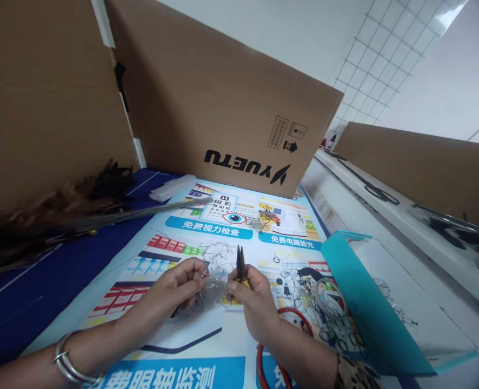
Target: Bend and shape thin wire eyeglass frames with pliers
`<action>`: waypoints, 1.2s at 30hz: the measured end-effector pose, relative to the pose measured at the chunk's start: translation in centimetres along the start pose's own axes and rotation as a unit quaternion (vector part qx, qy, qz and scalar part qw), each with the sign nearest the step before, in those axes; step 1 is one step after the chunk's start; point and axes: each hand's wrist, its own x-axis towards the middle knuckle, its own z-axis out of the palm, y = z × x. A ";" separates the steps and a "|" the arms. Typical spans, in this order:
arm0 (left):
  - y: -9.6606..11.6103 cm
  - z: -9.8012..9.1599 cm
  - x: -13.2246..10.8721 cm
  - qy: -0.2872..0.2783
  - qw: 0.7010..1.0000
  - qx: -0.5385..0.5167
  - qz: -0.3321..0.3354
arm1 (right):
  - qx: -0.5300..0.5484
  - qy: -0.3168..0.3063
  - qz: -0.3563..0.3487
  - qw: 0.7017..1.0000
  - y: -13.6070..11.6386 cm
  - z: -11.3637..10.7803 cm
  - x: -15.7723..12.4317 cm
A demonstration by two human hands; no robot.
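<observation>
My right hand [252, 302] is closed round a pair of small pliers [240, 262] with yellow handles, their dark jaws pointing up and away from me. My left hand [178, 286] pinches a small clear plastic bag [207, 294] that lies between the two hands. Its fingertips meet near the pliers. A silver bangle [67, 359] sits on my left wrist. Both hands hover low over a printed poster [207, 232] with an eye chart and Chinese text.
Thin wire pieces [219, 251] lie scattered on the poster. A red ring [292, 319] and a tape roll [332, 297] lie to the right, beside a teal folder [361, 302]. Cardboard boxes [223, 108] stand behind. A feather duster [61, 208] lies at the left.
</observation>
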 end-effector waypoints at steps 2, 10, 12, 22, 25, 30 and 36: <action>0.0 -0.1 0.0 0.006 1.000 0.008 0.000 | -0.001 0.000 0.002 1.000 0.1 0.0 0.0; 0.8 0.0 -0.2 0.051 0.998 -0.045 0.006 | -0.213 0.023 -0.044 0.976 -2.3 -0.5 0.2; 1.1 0.1 -0.3 0.057 0.997 -0.052 0.011 | -0.376 0.019 -0.088 0.922 -3.3 -1.0 0.4; 1.1 0.2 -0.6 0.052 0.994 -0.097 -0.008 | -0.751 -0.094 -0.104 0.645 -4.3 -2.9 1.1; 1.2 0.3 -0.6 0.050 0.993 -0.107 -0.017 | -0.766 -0.097 -0.126 0.623 -3.9 -2.9 1.0; 1.4 0.6 -0.8 0.043 0.991 -0.121 -0.029 | -0.714 -0.109 -0.170 0.670 -4.4 -2.6 0.8; 1.5 0.9 -1.0 0.039 0.991 -0.118 -0.041 | -0.401 -0.081 -0.107 0.906 -3.8 -1.5 0.4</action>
